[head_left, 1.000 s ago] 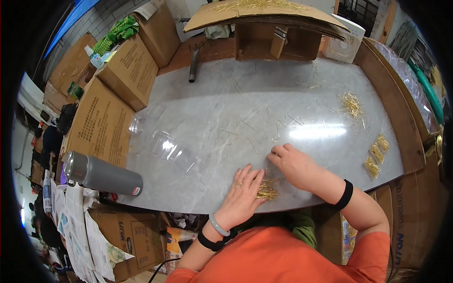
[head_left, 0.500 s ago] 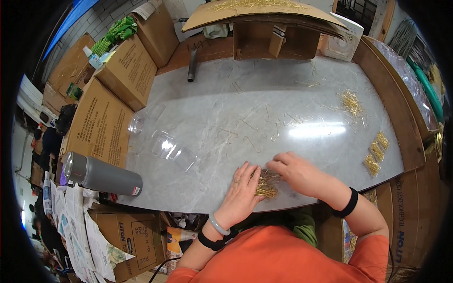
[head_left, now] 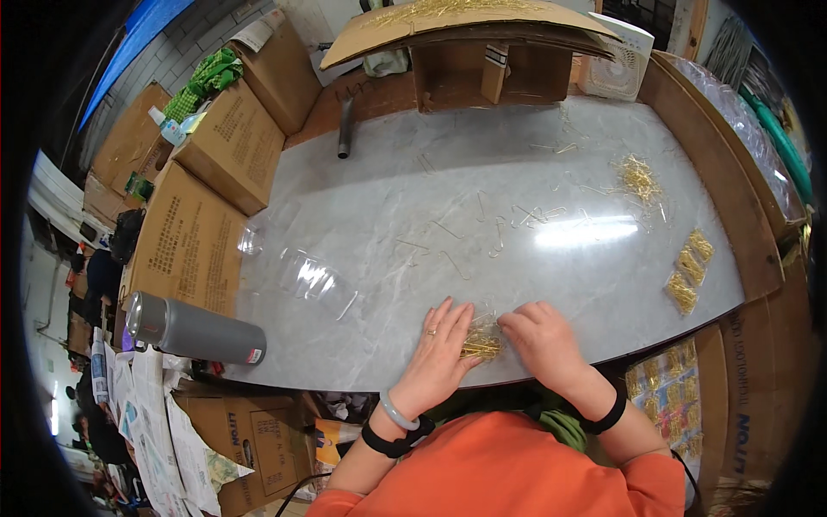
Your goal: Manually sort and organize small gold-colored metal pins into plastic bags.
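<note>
A small bundle of gold wire hooks point(head_left: 482, 346) lies near the front edge of the grey marbled table. Against its left side rests my left hand point(head_left: 438, 353), fingers stretched out flat, with the thumb touching the hooks. My right hand point(head_left: 538, 340) is at the bundle's right side with its fingers pinched together; what they hold, if anything, is too small to make out. Several loose gold hooks point(head_left: 448, 228) are scattered beyond the hands. To the right sit a heap of hooks point(head_left: 638, 178) and a few small clear packs of hooks point(head_left: 687, 274).
A grey steel bottle point(head_left: 202, 332) lies on its side at the left edge, near clear plastic packaging point(head_left: 314, 276). Cardboard boxes point(head_left: 194, 250) wall the left side. At the back stand a dark tube point(head_left: 345, 133), an open carton point(head_left: 452, 77) and a white fan point(head_left: 616, 69).
My right hand has drawn in toward my body, its forearm now more upright. My left hand stays beside the bundle. The whole view has shifted slightly.
</note>
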### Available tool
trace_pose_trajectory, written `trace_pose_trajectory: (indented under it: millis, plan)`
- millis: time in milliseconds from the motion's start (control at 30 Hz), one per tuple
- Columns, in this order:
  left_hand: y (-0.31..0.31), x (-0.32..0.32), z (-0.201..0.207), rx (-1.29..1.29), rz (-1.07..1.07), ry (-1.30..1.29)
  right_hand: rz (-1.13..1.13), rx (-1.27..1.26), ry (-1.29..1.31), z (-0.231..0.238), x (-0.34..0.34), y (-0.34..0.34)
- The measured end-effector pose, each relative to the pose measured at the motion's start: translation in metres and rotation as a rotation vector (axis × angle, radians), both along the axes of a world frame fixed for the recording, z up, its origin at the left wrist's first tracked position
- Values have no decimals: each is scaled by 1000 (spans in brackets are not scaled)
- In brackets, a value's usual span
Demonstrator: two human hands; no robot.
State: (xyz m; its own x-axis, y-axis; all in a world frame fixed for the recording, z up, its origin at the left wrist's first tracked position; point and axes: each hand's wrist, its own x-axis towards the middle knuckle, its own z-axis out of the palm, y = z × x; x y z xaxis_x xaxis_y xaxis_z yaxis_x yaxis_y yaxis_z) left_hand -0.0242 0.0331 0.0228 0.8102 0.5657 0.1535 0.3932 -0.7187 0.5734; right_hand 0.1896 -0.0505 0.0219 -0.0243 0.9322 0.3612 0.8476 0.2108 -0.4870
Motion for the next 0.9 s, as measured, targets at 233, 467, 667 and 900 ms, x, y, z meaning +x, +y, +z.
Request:
trace_pose_trajectory:
  millis: [233, 467, 667, 900]
  plan:
    - [1, -2, -6, -9, 12, -64, 77, 133, -64, 21, -13, 10]
    - [-13, 4, -8, -27, 200, -101, 86, -31, 119, -8, -18, 2]
    - [-10, 3, -14, 51, 159, -119, 114, -6, 145, -4, -40, 1]
    - [-9, -4, -10, -217, 136, -233, 109, 37, 83, -3, -45, 16]
